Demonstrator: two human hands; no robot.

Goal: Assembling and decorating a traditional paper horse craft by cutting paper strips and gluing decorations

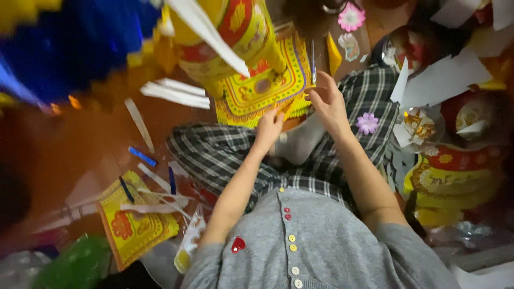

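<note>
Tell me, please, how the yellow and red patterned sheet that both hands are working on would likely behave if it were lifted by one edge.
The patterned sheet looks thin and flat like printed paper, so it would probably flop and bend. It seems light for its size. The left hand and right hand pinch its near edge, where it looks creased, so it may tear or crumple if tugged.

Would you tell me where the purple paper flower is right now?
In the head view, the purple paper flower lies on the checked trouser leg at right of centre, just right of the person's right hand and forearm.
</note>
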